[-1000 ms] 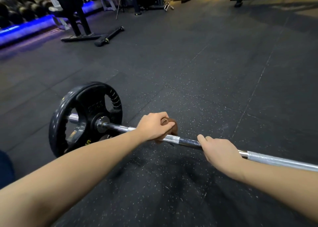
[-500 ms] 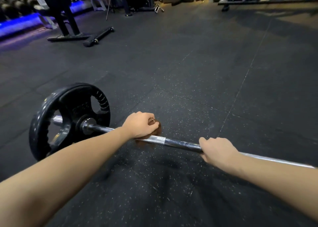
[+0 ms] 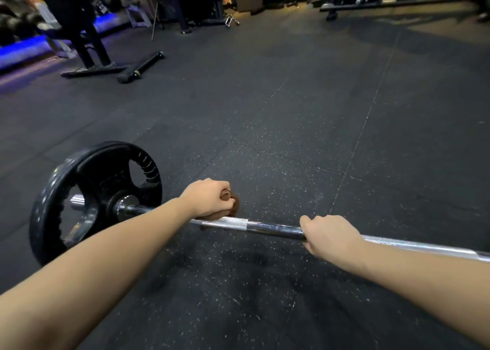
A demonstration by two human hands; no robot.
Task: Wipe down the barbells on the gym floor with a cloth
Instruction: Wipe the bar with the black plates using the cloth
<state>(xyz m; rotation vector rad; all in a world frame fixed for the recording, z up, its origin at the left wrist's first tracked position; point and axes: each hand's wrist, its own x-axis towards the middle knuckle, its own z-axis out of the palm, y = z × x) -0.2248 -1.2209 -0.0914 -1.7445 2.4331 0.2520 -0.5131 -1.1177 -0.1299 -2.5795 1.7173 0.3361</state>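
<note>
Wiping is under way on the barbell [image 3: 273,227], which is lying flat on the floor [image 3: 291,137], well short of the far edge where the racks are standing, with its black weight plate [image 3: 87,190] sitting on the left end. I am working the rough stretch just inside that plate, so I am judging most of the bar toward the right as waiting its turn. My left hand [image 3: 209,200] is curling tightly over the bar with the brown cloth [image 3: 233,204] bunched under the fingers, and a wad of it is poking out past my knuckles. My right hand [image 3: 328,234] is wrapping around the smooth section further along, gripping bare steel with no cloth, probably steadying the bar against rolling. The two hands are sitting apart, with a gleaming length of bar between them. Next I am expecting to need a firm slide of the cloth toward my right hand, then a shift of that hand out of the way.
</note>
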